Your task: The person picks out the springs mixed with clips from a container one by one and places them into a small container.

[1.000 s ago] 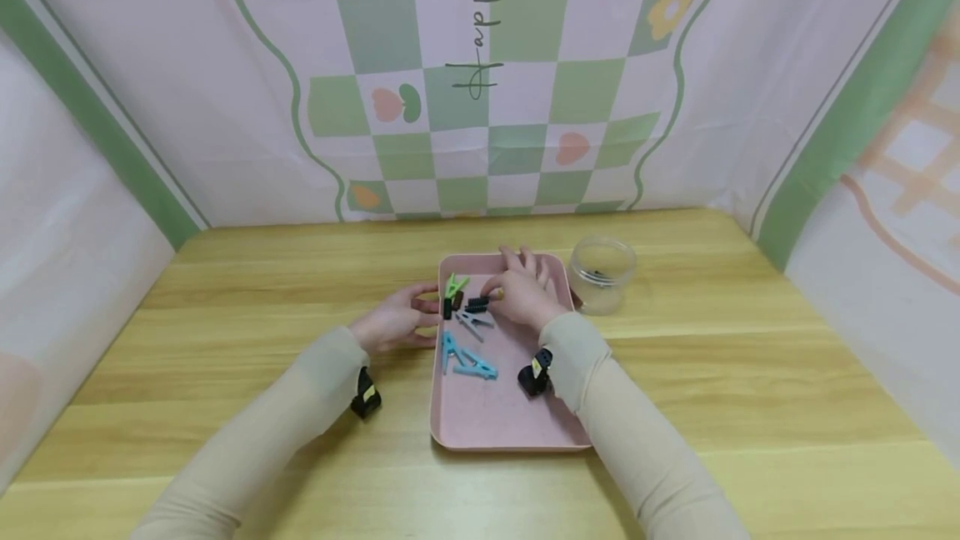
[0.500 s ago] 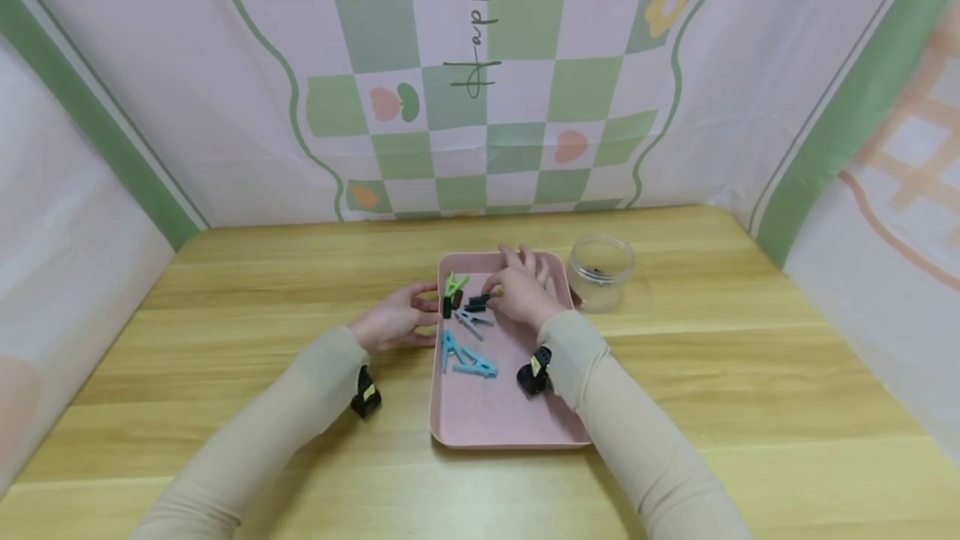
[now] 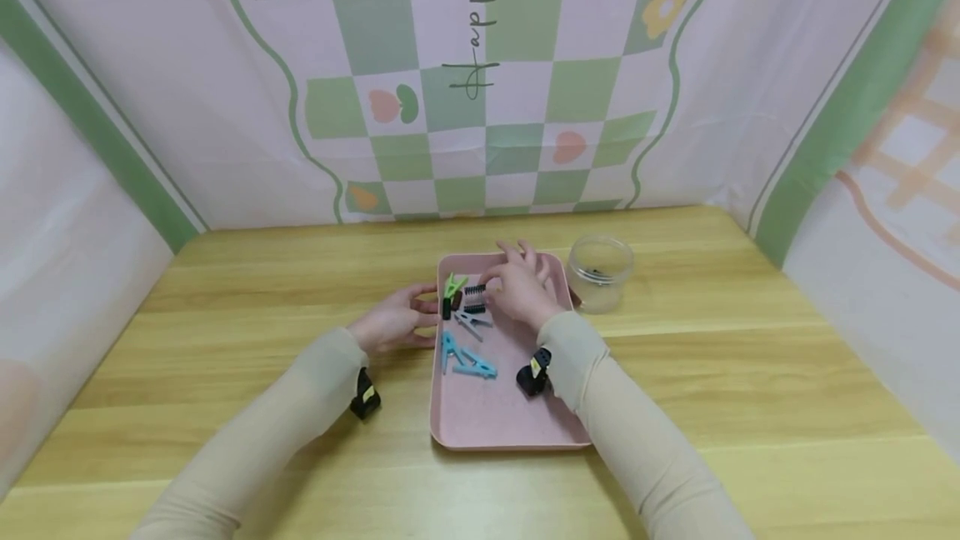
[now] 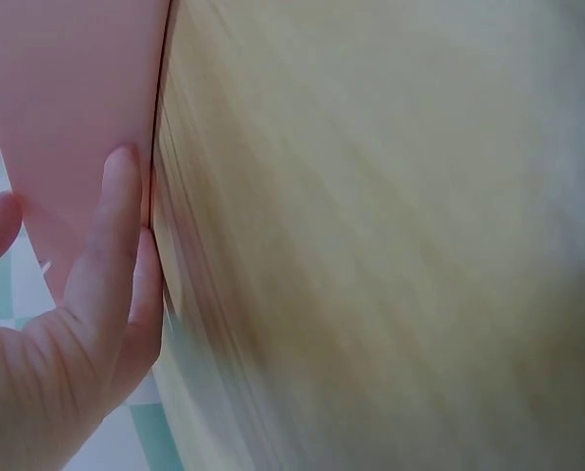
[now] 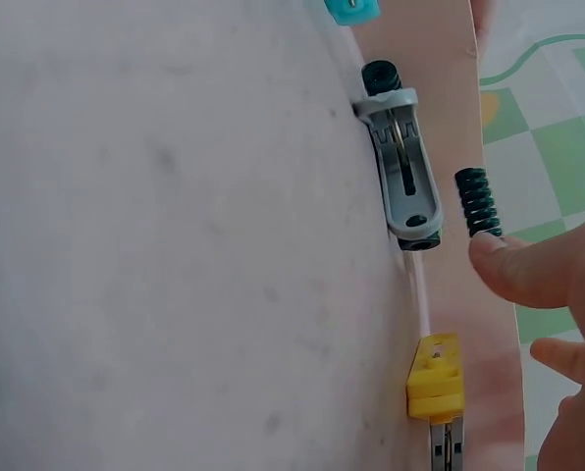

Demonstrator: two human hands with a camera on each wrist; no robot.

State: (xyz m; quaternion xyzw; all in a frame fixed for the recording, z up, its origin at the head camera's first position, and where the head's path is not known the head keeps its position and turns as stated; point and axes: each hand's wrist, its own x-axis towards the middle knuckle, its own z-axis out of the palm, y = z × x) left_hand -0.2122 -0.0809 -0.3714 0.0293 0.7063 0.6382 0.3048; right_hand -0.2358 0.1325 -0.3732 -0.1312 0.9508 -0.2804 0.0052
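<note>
In the right wrist view, the thumb of my right hand (image 3: 519, 288) pinches one end of a black coil spring (image 5: 477, 201); the opposing finger is hidden. A second black coil (image 3: 474, 309) lies below it in the pink tray (image 3: 517, 432), beside a grey clothespin (image 5: 406, 177). Also in the tray are a green clothespin (image 3: 453, 285), small black (image 3: 447, 308) and brown pieces (image 3: 457, 300), and blue clothespins (image 3: 474, 363). My left hand (image 3: 393, 319) rests its extended fingers against the tray's outer left side.
A clear round jar (image 3: 600, 273) with a few dark pieces stands just right of the tray. A yellow clip-like piece (image 5: 437, 378) shows in the right wrist view. Behind the wooden table (image 3: 675, 357) hangs a patterned cloth (image 3: 517, 82).
The black spring at my right fingertips has come away from the other coil, moving slightly up and toward the tray's far end. My left hand stays where it was.
</note>
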